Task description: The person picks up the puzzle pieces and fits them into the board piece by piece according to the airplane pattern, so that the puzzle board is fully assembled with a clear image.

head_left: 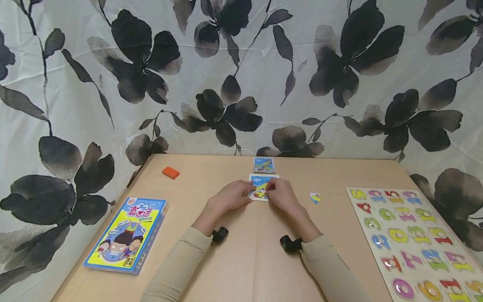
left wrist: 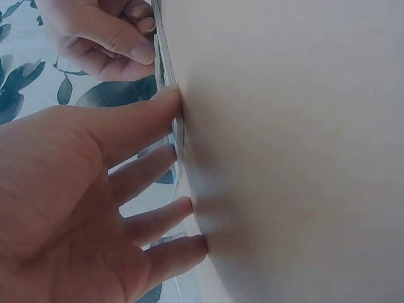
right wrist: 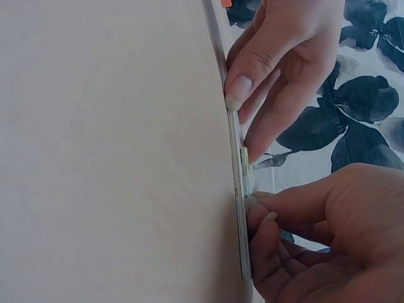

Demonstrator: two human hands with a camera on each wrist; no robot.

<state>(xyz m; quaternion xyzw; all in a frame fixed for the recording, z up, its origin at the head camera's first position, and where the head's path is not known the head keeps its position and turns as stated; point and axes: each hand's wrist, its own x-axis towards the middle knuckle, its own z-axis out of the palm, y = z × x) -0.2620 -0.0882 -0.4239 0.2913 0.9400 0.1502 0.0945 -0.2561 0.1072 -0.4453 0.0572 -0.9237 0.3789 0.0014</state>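
A small picture puzzle (head_left: 259,193) in a white-edged tray lies flat at the middle of the table. At its left side, my left hand (head_left: 235,193) rests with the thumb at the near edge and the fingers fairly straight. Opposite it, my right hand (head_left: 282,193) has curled fingers that pinch a puzzle piece (right wrist: 247,184) low over the tray, mostly hidden by the fingertips. A second raised puzzle piece (right wrist: 245,155) shows on the tray beside the left index finger. One loose puzzle piece (head_left: 315,197) lies to the right of the right hand.
Behind the tray lies another picture puzzle (head_left: 263,165). An orange block (head_left: 171,172) is at the back left. A blue and yellow box (head_left: 122,239) stands near the left edge. On the right lies a large board of colourful shapes (head_left: 385,247). A floral cloth (head_left: 271,75) hangs behind the table.
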